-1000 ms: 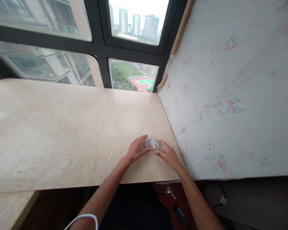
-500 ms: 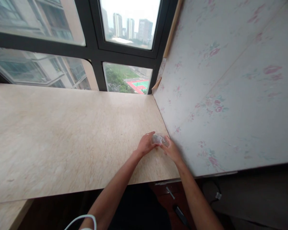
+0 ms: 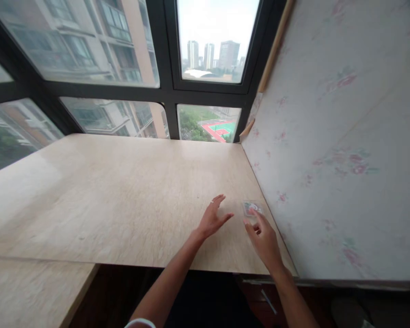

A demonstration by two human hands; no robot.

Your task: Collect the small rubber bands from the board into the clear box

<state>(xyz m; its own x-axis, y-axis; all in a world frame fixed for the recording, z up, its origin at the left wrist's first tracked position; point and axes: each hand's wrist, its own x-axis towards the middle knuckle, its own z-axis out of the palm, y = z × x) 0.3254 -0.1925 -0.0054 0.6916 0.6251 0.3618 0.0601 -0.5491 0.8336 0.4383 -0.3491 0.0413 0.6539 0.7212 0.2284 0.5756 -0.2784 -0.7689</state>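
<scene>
A small clear plastic case with a coloured picture or print inside lies on the pale marbled sill, close to the papered wall. My right hand is just in front of it, thumb and index finger apart. A fingertip overlaps the near side of the case; whether it touches, I cannot tell. To the left, my left hand hovers with its fingers and thumb spread, holding nothing. It wears a ring, and a gap separates it from the case.
A flower-patterned wall bounds the sill on the right. Dark window frames stand along its back. Below the front edge, a thin light strip lies on the dark red floor. A lower marbled slab is at bottom left.
Both hands have come off the clear case, which now rests on the sill. My left hand has moved away to the left, my right hand back toward me. The view has shifted left.
</scene>
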